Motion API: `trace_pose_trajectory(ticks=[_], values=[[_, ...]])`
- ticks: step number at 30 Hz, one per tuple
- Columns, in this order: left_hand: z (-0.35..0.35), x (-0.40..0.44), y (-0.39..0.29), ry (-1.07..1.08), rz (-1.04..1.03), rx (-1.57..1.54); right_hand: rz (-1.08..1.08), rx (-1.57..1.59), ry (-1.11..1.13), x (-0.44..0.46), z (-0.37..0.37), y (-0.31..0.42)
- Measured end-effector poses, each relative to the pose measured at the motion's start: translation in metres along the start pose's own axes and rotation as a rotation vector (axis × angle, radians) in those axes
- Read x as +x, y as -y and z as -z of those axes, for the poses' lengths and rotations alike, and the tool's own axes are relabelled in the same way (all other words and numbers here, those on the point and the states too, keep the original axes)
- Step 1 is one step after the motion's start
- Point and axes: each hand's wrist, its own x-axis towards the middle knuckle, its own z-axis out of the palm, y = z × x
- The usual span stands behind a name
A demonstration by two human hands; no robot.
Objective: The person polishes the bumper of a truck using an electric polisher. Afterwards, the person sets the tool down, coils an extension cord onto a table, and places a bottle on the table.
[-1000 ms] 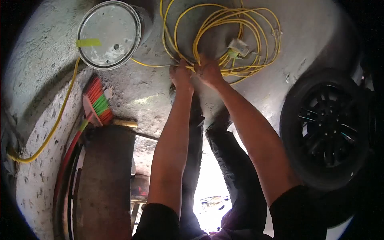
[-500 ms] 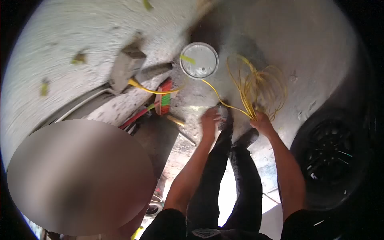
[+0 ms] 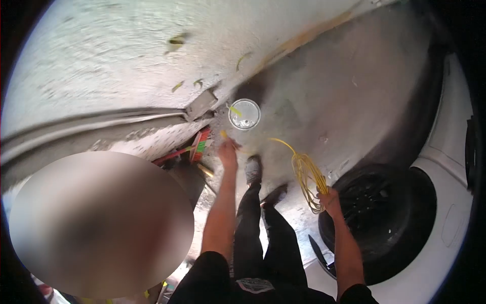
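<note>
My right hand (image 3: 330, 200) is closed around a looped coil of yellow extension cord (image 3: 308, 177), held out near the wheel. A length of the cord arcs up and left from the coil. On the left, my left hand (image 3: 229, 153) is closed on the cord's end, and a thick yellow plug (image 3: 223, 134) sticks out past the fingers. Blur hides the exact grip. Just beyond this hand, a round white bucket lid (image 3: 245, 114) with a yellow-green strip on it lies by the wall.
A grey box (image 3: 201, 105) with a pipe runs along the white wall. A broom with red and green bristles (image 3: 200, 144) leans beside it. A car wheel (image 3: 372, 213) and white car body (image 3: 443, 182) are on the right. A blurred oval covers the lower left.
The plug has come away from the grey wall box and is now at my left hand, which moved up and left. My right hand carried the coil lower, beside the wheel.
</note>
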Motion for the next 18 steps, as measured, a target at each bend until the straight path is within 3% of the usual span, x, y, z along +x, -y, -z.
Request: trace_pose_trajectory(ticks=[2,4,6,8,10,11,12,13,14,15,16,18], values=[[-0.011,-0.090,-0.020,-0.012,0.154,-0.248,0.025,-0.020,-0.013,-0.033,0.008,0.026],[-0.011,-0.161,-0.018,0.053,0.281,-0.260,0.053,-0.060,-0.038,-0.060,0.018,0.041],[0.019,-0.229,-0.029,0.242,0.026,0.156,0.097,-0.078,0.018,-0.103,0.032,0.083],[0.049,-0.293,-0.025,0.363,-0.191,0.334,0.094,-0.125,0.004,-0.120,0.029,0.113],[0.079,-0.345,-0.065,0.422,0.051,0.181,0.172,-0.069,0.140,-0.140,0.030,0.124],[0.095,-0.366,-0.070,0.444,0.052,0.203,0.057,-0.083,0.114,-0.163,0.011,0.153],[0.097,-0.380,-0.071,0.365,0.241,0.163,0.165,-0.201,0.178,-0.155,0.006,0.135],[0.101,-0.399,-0.062,0.341,0.363,-0.125,0.202,-0.205,0.247,-0.168,-0.004,0.134],[0.090,-0.403,-0.004,0.424,0.031,-0.015,0.239,-0.299,0.332,-0.151,-0.012,0.104],[0.112,-0.423,-0.101,0.337,0.589,-0.419,0.338,-0.312,0.439,-0.161,-0.028,0.111],[0.117,-0.437,-0.102,0.376,0.201,-0.413,0.412,-0.324,0.534,-0.188,-0.040,0.117],[0.119,-0.452,-0.126,0.212,0.526,-0.777,0.466,-0.405,0.661,-0.240,-0.068,0.151]])
